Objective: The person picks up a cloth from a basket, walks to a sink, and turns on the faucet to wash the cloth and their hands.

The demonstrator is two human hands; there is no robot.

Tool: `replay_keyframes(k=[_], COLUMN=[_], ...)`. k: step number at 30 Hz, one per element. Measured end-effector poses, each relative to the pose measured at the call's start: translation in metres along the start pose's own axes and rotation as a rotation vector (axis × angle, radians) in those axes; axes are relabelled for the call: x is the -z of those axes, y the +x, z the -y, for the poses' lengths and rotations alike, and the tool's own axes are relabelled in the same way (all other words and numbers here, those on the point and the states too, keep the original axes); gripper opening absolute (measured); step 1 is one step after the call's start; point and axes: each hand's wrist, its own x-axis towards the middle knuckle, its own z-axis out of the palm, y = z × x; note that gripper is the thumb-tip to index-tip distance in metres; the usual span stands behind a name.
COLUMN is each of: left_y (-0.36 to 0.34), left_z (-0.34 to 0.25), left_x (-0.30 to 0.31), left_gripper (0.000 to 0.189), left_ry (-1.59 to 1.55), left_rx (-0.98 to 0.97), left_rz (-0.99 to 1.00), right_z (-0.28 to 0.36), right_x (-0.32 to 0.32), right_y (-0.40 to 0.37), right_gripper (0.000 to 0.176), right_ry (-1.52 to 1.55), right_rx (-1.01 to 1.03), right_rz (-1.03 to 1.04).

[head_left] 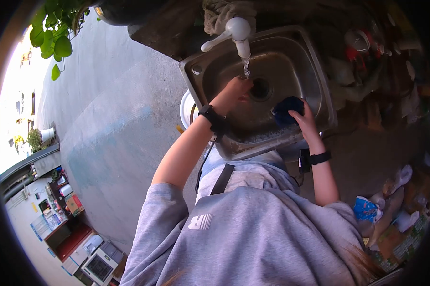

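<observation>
Water runs from a white faucet into a metal sink. My left hand is in the stream above the basin, close to the drain. Its fingers are bent, with a gap between them and the thumb, and nothing shows in them. At the basin's right side, my right hand grips a bunched dark blue cloth, its thumb on top. The fingers under the cloth are hidden.
A beige rag lies behind the faucet. A white bucket is partly hidden beside the sink's left edge. Plastic bags and litter lie at the lower right. Leafy plants hang at the upper left.
</observation>
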Motion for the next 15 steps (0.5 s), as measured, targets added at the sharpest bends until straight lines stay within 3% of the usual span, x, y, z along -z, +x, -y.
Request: replay_keyframes(k=[2,3,6,8,12,15], left_y=[0.021,0.028,0.060,0.072,0.065,0.066], left_z=[0.007,-0.002,0.001,0.000,-0.017,-0.023], left_x=[0.005,0.000,0.007,0.009,-0.004,-0.015], left_gripper=[0.025,0.017,0.011,0.008,0.011,0.015], left_ry=[0.041,0.088,0.218,0.433,0.821,0.904], left_rx=[-0.072,-0.010,-0.075,-0.271,-0.492,-0.464], left_rz=[0.106,0.058,0.067,0.036,-0.161,-0.311], right_z=[-0.002,-0.002,0.005,0.003,0.004,0.003], right_x=[0.014,0.021,0.029,0.034,0.038,0.037], right_y=[-0.014,-0.021,-0.038,-0.042,-0.046,-0.044], right_gripper=[0.048,0.048,0.049,0.049,0.049,0.049], right_ry=[0.087,0.120,0.139,0.139,0.163,0.187], right_rx=[-0.021,-0.020,0.006,0.009,0.001,-0.016], right_rz=[-0.085,-0.101,-0.133,-0.146,-0.165,-0.159])
